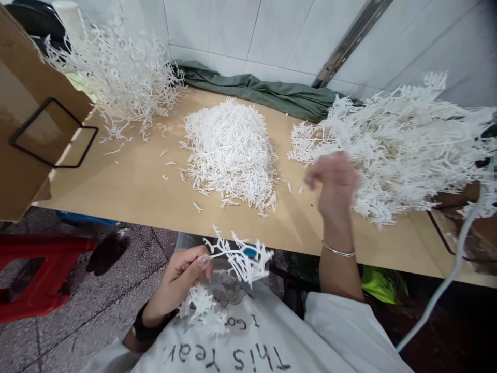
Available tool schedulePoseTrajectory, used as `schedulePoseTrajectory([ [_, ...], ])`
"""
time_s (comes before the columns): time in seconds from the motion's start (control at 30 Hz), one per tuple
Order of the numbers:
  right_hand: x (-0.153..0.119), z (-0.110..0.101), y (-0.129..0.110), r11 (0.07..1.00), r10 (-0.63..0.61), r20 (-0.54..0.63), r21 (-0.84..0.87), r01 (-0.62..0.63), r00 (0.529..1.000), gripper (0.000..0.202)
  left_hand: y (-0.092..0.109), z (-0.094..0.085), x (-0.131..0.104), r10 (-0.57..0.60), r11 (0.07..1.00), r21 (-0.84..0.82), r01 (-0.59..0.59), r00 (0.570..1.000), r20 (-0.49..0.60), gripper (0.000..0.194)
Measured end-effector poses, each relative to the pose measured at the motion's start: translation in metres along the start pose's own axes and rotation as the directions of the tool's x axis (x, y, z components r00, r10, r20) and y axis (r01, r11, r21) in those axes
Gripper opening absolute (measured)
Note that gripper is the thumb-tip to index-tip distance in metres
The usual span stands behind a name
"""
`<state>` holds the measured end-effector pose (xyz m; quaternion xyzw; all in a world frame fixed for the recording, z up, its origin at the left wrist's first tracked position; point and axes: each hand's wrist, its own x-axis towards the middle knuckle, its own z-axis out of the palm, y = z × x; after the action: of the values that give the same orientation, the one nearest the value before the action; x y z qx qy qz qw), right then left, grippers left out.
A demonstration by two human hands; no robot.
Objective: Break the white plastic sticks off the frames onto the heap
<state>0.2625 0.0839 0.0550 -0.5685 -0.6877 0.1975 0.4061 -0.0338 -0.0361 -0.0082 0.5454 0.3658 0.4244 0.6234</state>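
Observation:
My left hand (pixel 181 280) is below the table edge, close to my chest, pinching a white branched plastic sprue (pixel 240 256) by its stem. More white bits (pixel 202 308) lie on my shirt under it. My right hand (pixel 334 181), blurred and with a bangle on the wrist, is raised over the table with fingers curled, at the left edge of the big tangle of white sprues (pixel 404 145). I cannot tell whether it grips any. A heap of small loose white pieces (pixel 231 150) sits mid-table, to the left of my right hand.
The wooden tabletop (pixel 128 186) carries another sprue tangle (pixel 120 72) at the back left. A cardboard box (pixel 27 129) stands at the left, a green cloth (pixel 267 93) lies along the tiled wall, and a red stool (pixel 42 274) is on the floor.

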Motion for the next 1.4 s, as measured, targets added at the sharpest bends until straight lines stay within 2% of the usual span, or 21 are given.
schedulePoseTrajectory([
  [0.1,-0.005,0.047,0.008,0.994,-0.071,-0.015,-0.084,0.07,0.997,0.028,0.002,0.006,0.007,0.044,0.999,0.013,-0.044,0.998,-0.033,0.037],
  [0.17,-0.015,0.061,-0.003,0.99,-0.141,-0.036,-0.028,0.14,0.989,0.027,0.002,0.009,0.01,0.059,0.998,0.019,-0.058,0.995,-0.086,0.036],
  [0.2,-0.022,0.063,-0.011,0.985,-0.162,-0.016,0.062,0.163,0.987,0.026,0.001,0.01,0.011,0.062,0.998,0.019,-0.06,0.992,-0.106,0.036],
  [0.27,-0.038,0.058,-0.029,0.942,-0.201,0.158,0.303,0.147,0.967,0.042,0.0,0.011,0.012,0.068,0.998,0.016,-0.067,0.989,-0.132,0.036],
  [0.33,-0.055,0.051,-0.045,0.877,-0.266,0.357,0.475,0.071,0.895,0.061,-0.001,0.011,0.012,0.082,0.996,0.03,-0.078,0.983,-0.162,0.035],
  [0.37,-0.063,0.049,-0.05,0.854,-0.292,0.421,0.52,0.036,0.859,0.063,-0.002,0.01,0.012,0.092,0.995,0.043,-0.086,0.98,-0.175,0.034],
  [0.43,-0.075,0.051,-0.055,0.838,-0.283,0.474,0.545,-0.026,0.833,0.053,-0.003,0.01,0.013,0.112,0.992,0.071,-0.1,0.975,-0.194,0.033],
  [0.53,-0.084,0.06,-0.055,0.822,-0.2,0.487,0.556,-0.125,0.85,0.031,-0.003,0.009,0.013,0.131,0.985,0.135,-0.105,0.971,-0.199,0.031],
  [0.6,-0.084,0.065,-0.052,0.776,-0.118,0.489,0.588,-0.227,0.864,0.036,-0.002,0.008,0.012,0.135,0.975,0.197,-0.1,0.976,-0.17,0.032],
  [0.67,-0.083,0.067,-0.048,0.716,-0.046,0.485,0.626,-0.31,0.873,0.041,0.0,0.005,0.011,0.131,0.961,0.255,-0.103,0.987,-0.096,0.034],
  [0.8,-0.079,0.059,-0.047,0.686,0.007,0.484,0.634,-0.356,0.875,0.045,0.001,-0.004,0.006,0.084,0.95,0.297,-0.102,0.994,0.074,0.038],
  [0.87,-0.077,0.051,-0.051,0.66,0.026,0.519,0.633,-0.405,0.854,0.043,0.001,-0.008,0.003,0.053,0.951,0.295,-0.088,0.991,0.127,0.038],
  [0.97,-0.073,0.041,-0.058,0.572,0.07,0.591,0.637,-0.517,0.804,0.04,0.001,-0.012,0.0,0.027,0.959,0.272,-0.078,0.982,0.185,0.038],
  [1.07,-0.066,0.036,-0.063,0.504,0.051,0.618,0.662,-0.555,0.784,0.044,0.003,-0.01,-0.001,0.035,0.975,0.211,-0.075,0.981,0.188,0.038],
  [1.13,-0.059,0.031,-0.067,0.429,-0.032,0.66,0.688,-0.586,0.751,0.051,0.005,-0.007,-0.002,0.059,0.984,0.154,-0.09,0.98,0.192,0.037],
  [1.23,-0.049,0.02,-0.078,0.349,-0.212,0.735,0.673,-0.652,0.644,0.062,0.009,-0.001,-0.003,0.105,0.989,0.076,-0.124,0.971,0.216,0.038],
  [1.33,-0.042,0.009,-0.094,0.374,-0.334,0.777,0.628,-0.682,0.533,0.066,0.011,0.002,-0.004,0.14,0.987,0.041,-0.153,0.965,0.224,0.041],
  [1.4,-0.04,0.005,-0.098,0.415,-0.352,0.796,0.604,-0.68,0.492,0.067,0.01,0.002,-0.005,0.148,0.987,0.03,-0.158,0.965,0.217,0.043],
])
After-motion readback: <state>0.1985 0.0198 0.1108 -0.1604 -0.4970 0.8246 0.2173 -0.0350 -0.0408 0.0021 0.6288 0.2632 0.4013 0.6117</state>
